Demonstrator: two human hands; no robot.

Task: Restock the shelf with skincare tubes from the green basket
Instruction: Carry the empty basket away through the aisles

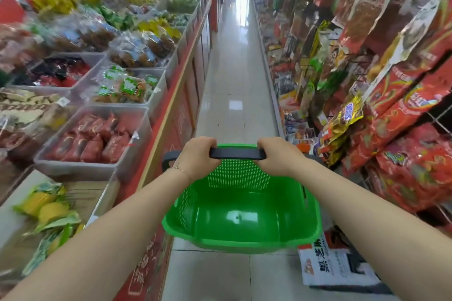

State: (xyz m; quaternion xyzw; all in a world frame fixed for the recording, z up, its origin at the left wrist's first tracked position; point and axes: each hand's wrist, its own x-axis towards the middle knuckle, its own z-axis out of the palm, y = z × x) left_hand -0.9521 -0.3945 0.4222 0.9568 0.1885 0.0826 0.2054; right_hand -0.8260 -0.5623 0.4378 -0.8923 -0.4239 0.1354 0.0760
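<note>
Green basket [234, 243] at 6 o'clock, held ahead of the body. Left hand [198, 156] and right hand [278, 157]: each grip clamped on the black handle [237, 153], spaced apart, likely to balance it. No skincare tubes visible inside. Snack bins [97, 139] at 9 o'clock.

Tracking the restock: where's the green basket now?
Head view, low centre: the green basket, its black handle gripped by left hand and right hand, is in the aisle between snack bins left and hanging bags right.

Basket [241, 242] lies between bins [93, 171] left and packet racks [403, 115] right.
</note>
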